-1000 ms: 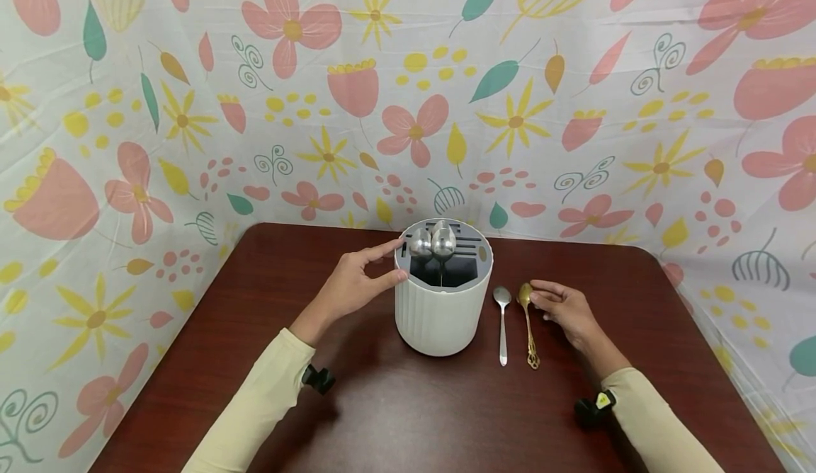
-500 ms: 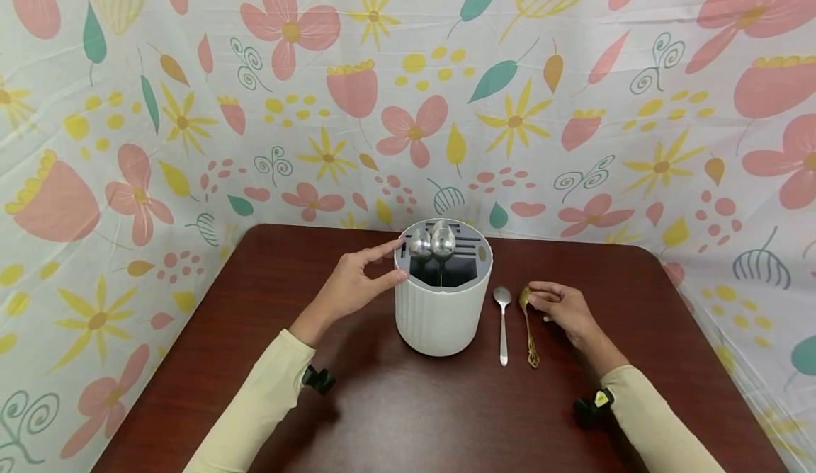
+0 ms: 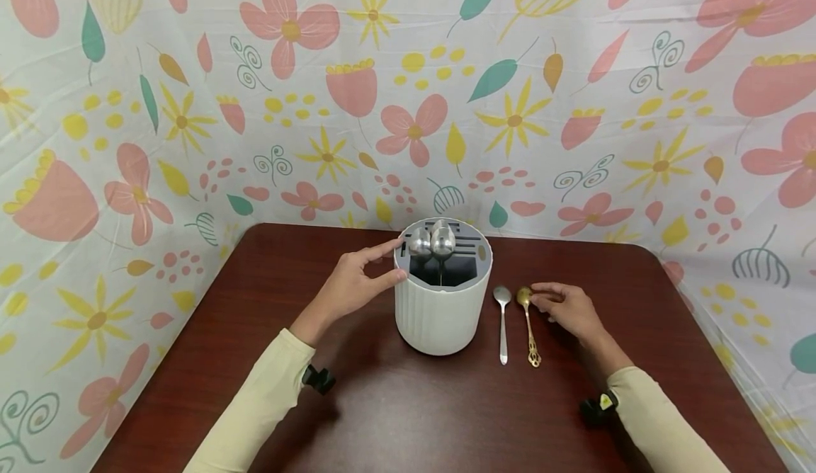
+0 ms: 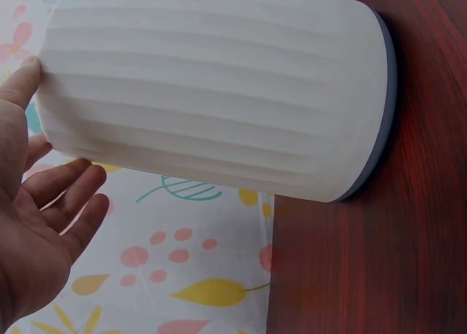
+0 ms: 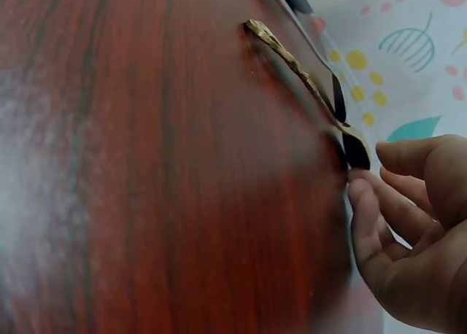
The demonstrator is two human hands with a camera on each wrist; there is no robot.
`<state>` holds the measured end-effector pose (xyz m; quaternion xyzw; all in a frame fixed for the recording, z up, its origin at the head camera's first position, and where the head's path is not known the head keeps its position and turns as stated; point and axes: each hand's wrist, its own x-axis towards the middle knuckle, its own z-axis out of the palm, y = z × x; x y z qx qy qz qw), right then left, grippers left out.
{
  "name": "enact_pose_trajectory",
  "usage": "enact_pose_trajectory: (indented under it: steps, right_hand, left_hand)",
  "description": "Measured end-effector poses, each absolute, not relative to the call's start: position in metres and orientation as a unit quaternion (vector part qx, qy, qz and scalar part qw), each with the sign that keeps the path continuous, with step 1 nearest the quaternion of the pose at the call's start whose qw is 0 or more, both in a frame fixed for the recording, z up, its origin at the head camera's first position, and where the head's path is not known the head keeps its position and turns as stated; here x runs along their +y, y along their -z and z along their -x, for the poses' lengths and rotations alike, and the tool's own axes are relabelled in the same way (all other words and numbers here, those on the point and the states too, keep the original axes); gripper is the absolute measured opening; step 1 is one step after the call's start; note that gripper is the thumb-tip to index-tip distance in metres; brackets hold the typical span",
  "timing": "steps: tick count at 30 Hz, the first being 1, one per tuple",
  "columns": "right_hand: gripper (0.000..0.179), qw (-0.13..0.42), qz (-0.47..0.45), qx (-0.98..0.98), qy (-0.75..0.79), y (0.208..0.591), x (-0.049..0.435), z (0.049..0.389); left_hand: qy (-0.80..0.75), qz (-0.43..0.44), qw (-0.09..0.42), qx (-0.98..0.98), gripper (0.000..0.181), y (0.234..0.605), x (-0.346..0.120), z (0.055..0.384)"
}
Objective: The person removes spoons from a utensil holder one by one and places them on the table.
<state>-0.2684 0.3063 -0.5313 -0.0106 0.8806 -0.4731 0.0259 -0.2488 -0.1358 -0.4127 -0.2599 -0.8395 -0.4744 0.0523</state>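
A white ribbed utensil holder with a grey slotted top stands upright on the table, several silver spoons in it with their bowls up. My left hand touches its left side, thumb and forefinger spread at the rim; the left wrist view shows the other fingers loosely bent by the wall. Right of the holder a silver spoon lies flat, and beside it a gold spoon with an ornate openwork handle. My right hand has its fingertips at the gold spoon's bowl, thumb and fingers apart in the right wrist view.
The dark red-brown wooden table ends at a floral cloth backdrop behind and at both sides. A small black wrist camera sits on the left wrist, another on the right.
Half a second ago the gold spoon's bowl was tipped on its side at my right fingertips; now it lies face up, with the hand slightly to the right. My left hand has not moved.
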Motion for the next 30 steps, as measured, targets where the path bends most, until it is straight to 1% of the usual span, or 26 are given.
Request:
enact_pose_trajectory:
  steps: [6, 11, 17, 22, 26, 30]
  right_hand:
    - [0.042, 0.024, 0.028, 0.905, 0.423, 0.523, 0.307, 0.263]
    - [0.043, 0.007, 0.058, 0.928, 0.369, 0.519, 0.31, 0.26]
    - [0.044, 0.003, 0.082, 0.927, 0.366, 0.506, 0.314, 0.256]
    - [0.04, -0.031, 0.11, 0.933, 0.342, 0.483, 0.309, 0.25]
    - [0.034, -0.066, 0.138, 0.934, 0.324, 0.456, 0.301, 0.246]
    - [0.03, -0.09, 0.161, 0.93, 0.317, 0.428, 0.294, 0.242]
  left_hand:
    - [0.475, 0.258, 0.051, -0.84, 0.058, 0.412, -0.136, 0.248]
    - [0.475, 0.257, 0.048, -0.84, 0.058, 0.41, -0.136, 0.248]
    - [0.475, 0.26, 0.055, -0.839, 0.059, 0.409, -0.136, 0.248]
    - [0.473, 0.262, 0.055, -0.839, 0.059, 0.409, -0.136, 0.249]
    - [0.477, 0.261, 0.054, -0.838, 0.059, 0.409, -0.136, 0.248]
    - [0.478, 0.263, 0.049, -0.837, 0.059, 0.409, -0.135, 0.248]
